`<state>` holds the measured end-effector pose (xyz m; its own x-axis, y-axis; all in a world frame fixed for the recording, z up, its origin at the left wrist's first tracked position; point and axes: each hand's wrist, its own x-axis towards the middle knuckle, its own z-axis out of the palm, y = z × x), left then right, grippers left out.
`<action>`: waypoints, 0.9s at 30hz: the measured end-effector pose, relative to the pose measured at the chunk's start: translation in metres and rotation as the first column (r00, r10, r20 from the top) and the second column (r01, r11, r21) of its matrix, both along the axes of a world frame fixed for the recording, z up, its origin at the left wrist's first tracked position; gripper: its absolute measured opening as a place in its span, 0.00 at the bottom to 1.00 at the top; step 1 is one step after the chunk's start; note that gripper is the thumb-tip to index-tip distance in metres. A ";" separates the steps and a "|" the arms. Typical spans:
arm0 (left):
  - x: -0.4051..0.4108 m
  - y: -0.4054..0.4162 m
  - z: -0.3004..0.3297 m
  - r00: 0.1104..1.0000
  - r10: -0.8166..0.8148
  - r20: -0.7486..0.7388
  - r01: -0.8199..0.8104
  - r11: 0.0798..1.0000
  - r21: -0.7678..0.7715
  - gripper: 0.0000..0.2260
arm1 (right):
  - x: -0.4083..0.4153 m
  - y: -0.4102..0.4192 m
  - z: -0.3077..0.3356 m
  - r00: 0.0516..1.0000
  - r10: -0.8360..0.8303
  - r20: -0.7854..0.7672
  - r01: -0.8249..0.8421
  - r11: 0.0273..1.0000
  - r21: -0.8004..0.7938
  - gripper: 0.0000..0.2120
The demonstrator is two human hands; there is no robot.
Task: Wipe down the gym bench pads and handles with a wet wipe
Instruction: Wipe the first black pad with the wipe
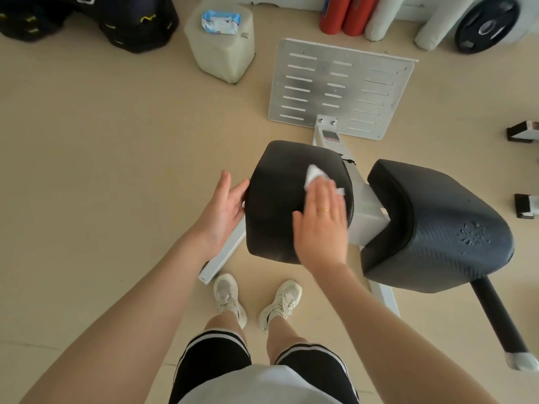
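The fingers (313, 196) of the right hand (320, 225) lay straight and flat, pressing a white wet wipe (313, 174) against the top of the left pad (280, 199), towards its far right edge; the crumpled wipe showed beyond the fingertips and at the hand's right side. The left hand (223, 211) was released, fingers straight, its fingertips touching the pad's left edge as if steadying it. The step in hand looked to be the wiping of this first pad. The right pad (431, 225), well apart across the white frame (369, 217), bore a patch of scuffs or droplets near its right end (which of the two could not be told). The next move would probably call for strokes across the remaining top and sides of the left pad, then the other pad and the black handle (500, 316) running towards the lower right corner. Most of the wipe was hidden under the palm, the handle's far end was cut off by the picture's edge, and any second handle was not in view. A wipe packet (220, 22) sat on a container (218, 51) on the floor beyond.
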<state>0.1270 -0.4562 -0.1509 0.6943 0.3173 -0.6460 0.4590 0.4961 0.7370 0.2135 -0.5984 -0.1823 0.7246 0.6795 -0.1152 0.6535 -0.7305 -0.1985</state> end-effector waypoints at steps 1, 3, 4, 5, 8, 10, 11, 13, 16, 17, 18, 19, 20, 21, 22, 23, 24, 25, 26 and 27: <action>0.000 0.002 0.000 1.000 -0.012 0.012 0.012 1.000 -0.004 0.31 | -0.010 0.014 -0.002 0.999 0.051 0.003 -0.051 0.998 0.031 0.28; -0.001 0.008 -0.001 0.998 -0.046 0.038 0.047 0.999 -0.023 0.31 | -0.032 0.040 -0.006 0.989 0.142 0.038 -0.145 0.988 0.062 0.29; -0.003 0.012 -0.002 0.996 -0.077 0.051 0.079 0.996 -0.029 0.32 | -0.041 0.051 -0.007 0.985 0.164 0.050 -0.167 0.984 0.062 0.28; -0.004 0.015 -0.003 0.992 -0.111 0.059 0.113 0.993 -0.031 0.32 | -0.046 0.058 -0.008 0.984 0.171 0.053 -0.174 0.983 0.052 0.26; -0.008 0.023 -0.009 0.985 -0.166 0.053 0.169 0.985 -0.041 0.34 | -0.045 0.058 -0.008 0.984 0.176 0.037 -0.176 0.984 0.011 0.26; -0.011 0.026 -0.014 0.987 -0.157 0.041 0.159 0.987 -0.037 0.33 | -0.032 0.037 -0.008 0.995 0.095 0.034 -0.095 0.995 0.016 0.28; -0.011 0.027 -0.014 0.986 -0.164 0.032 0.165 0.986 -0.029 0.32 | -0.024 0.022 -0.008 0.999 0.016 0.051 -0.016 1.000 -0.007 0.30; -0.011 0.028 -0.012 0.979 -0.204 0.016 0.204 0.979 -0.006 0.30 | -0.013 -0.007 -0.006 0.989 -0.122 0.085 0.128 0.990 -0.061 0.31; -0.012 0.032 -0.007 0.957 -0.290 0.017 0.289 0.957 0.028 0.33 | -0.016 -0.023 0.000 0.962 -0.266 0.067 0.271 0.958 -0.093 0.30; -0.012 0.034 -0.006 0.949 -0.314 0.020 0.313 0.949 0.034 0.33 | -0.020 -0.018 0.000 0.949 -0.314 0.041 0.316 0.945 -0.081 0.31; -0.013 0.035 -0.007 0.944 -0.328 0.028 0.327 0.944 0.033 0.32 | -0.026 -0.010 0.000 0.938 -0.345 0.019 0.346 0.937 -0.055 0.31; -0.013 0.037 -0.008 0.943 -0.329 0.038 0.329 0.944 0.024 0.30 | -0.033 0.001 -0.001 0.936 -0.351 -0.004 0.351 0.936 -0.022 0.32; -0.013 0.037 -0.009 0.945 -0.325 0.046 0.324 0.946 0.014 0.28 | -0.041 0.013 -0.002 0.944 -0.329 -0.023 0.329 0.944 0.013 0.32; -0.013 0.038 -0.010 0.945 -0.322 0.053 0.322 0.947 0.009 0.26 | -0.051 0.026 -0.004 0.957 -0.287 -0.027 0.288 0.957 0.041 0.31; -0.014 0.039 -0.011 0.944 -0.326 0.058 0.326 0.945 0.006 0.26 | -0.062 0.038 -0.007 0.971 -0.239 -0.021 0.240 0.969 0.066 0.31; -0.014 0.041 -0.012 0.938 -0.341 0.064 0.341 0.940 0.008 0.26 | -0.073 0.050 -0.011 0.983 -0.184 -0.010 0.184 0.980 0.080 0.31; -0.015 0.042 -0.013 0.928 -0.367 0.067 0.366 0.930 0.020 0.26 | -0.082 0.058 -0.014 0.991 -0.134 -0.004 0.134 0.987 0.088 0.31; -0.015 0.043 -0.014 0.916 -0.394 0.073 0.392 0.919 0.034 0.26 | -0.088 0.063 -0.016 0.996 -0.093 -0.005 0.093 0.991 0.093 0.30; -0.016 0.043 -0.014 0.910 -0.408 0.078 0.405 0.913 0.047 0.26 | -0.089 0.065 -0.019 0.998 -0.065 0.004 0.065 0.993 0.100 0.29; -0.016 0.042 -0.014 0.912 -0.402 0.075 0.399 0.915 0.054 0.26 | -0.086 0.062 -0.021 0.998 -0.058 0.025 0.055 0.993 0.103 0.29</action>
